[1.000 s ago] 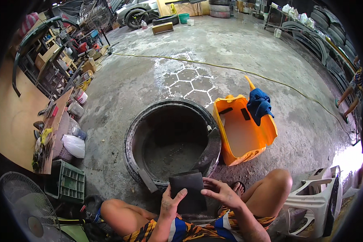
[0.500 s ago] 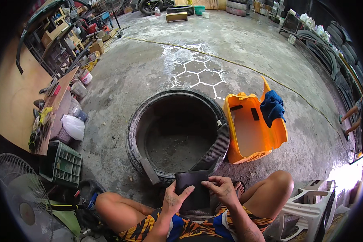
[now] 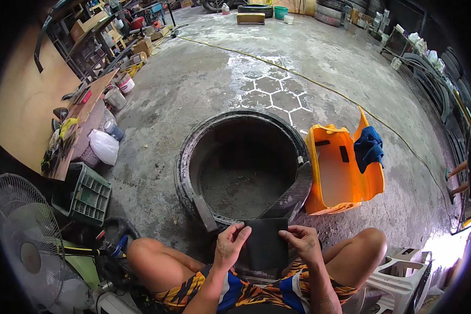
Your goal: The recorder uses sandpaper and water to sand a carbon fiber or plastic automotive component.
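A black rectangular sheet (image 3: 267, 246), which looks like sandpaper, is held up between my hands above my lap. My left hand (image 3: 231, 245) pinches its upper left edge between thumb and fingers. On the opposite edge, my right hand (image 3: 303, 243) grips it near the top corner. Just beyond the sheet lies a large dark round tub (image 3: 186, 175), like a tyre or drum. Across its near right rim rests a curved dark part with a woven pattern (image 3: 290, 193). A grey rectangular block (image 3: 205, 213) leans on the rim's near left.
Right of the tub stands a cut-open orange jug (image 3: 372, 191) holding cloudy liquid, a blue cloth (image 3: 369, 149) over its edge. A fan (image 3: 29, 230) and green crate (image 3: 91, 196) are at left, a white plastic stool (image 3: 403, 277) at right. A cord (image 3: 319, 82) crosses the floor.
My hands have spread apart to the sheet's opposite edges. My left thumb has moved off its face to the edge. The whole view has shifted, with the scene sliding to the right.
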`<state>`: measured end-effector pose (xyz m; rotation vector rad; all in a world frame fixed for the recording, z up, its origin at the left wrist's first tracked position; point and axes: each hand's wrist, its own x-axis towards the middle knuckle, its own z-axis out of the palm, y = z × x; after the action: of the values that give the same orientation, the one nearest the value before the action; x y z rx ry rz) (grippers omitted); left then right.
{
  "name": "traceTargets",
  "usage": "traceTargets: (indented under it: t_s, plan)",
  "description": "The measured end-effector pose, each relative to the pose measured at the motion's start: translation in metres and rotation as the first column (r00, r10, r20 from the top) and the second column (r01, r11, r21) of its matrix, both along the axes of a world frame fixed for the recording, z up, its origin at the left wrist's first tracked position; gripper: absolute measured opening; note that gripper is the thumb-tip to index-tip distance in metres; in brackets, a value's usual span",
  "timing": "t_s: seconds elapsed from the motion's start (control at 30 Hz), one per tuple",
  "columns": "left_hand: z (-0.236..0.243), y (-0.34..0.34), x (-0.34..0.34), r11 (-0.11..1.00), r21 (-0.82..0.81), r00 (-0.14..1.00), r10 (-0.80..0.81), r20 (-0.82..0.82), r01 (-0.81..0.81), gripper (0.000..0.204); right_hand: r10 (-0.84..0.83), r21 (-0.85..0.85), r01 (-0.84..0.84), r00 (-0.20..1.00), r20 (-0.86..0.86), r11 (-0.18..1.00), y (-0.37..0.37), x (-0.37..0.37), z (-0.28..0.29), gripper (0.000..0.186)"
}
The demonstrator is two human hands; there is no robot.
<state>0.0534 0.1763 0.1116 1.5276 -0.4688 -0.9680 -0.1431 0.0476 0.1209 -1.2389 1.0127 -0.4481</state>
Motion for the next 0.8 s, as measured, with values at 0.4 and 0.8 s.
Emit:
traceTargets:
  t_s: [0.4,0.8]
  plan:
    - [-0.001,0.004,0.011,0.997,-0.022,0.943,-0.065,0.326,0.077,0.028,0.078,-0.016,-0.078,0.997,0.015,0.997,0.001,-0.003,-0.001,0.025]
    - [-0.006,0.016,0.009,0.948,0.103,0.906,-0.319,0.277,0.302,0.041,-0.041,0.001,0.041,0.998,0.056,0.999,-0.004,0.004,0.009,0.022]
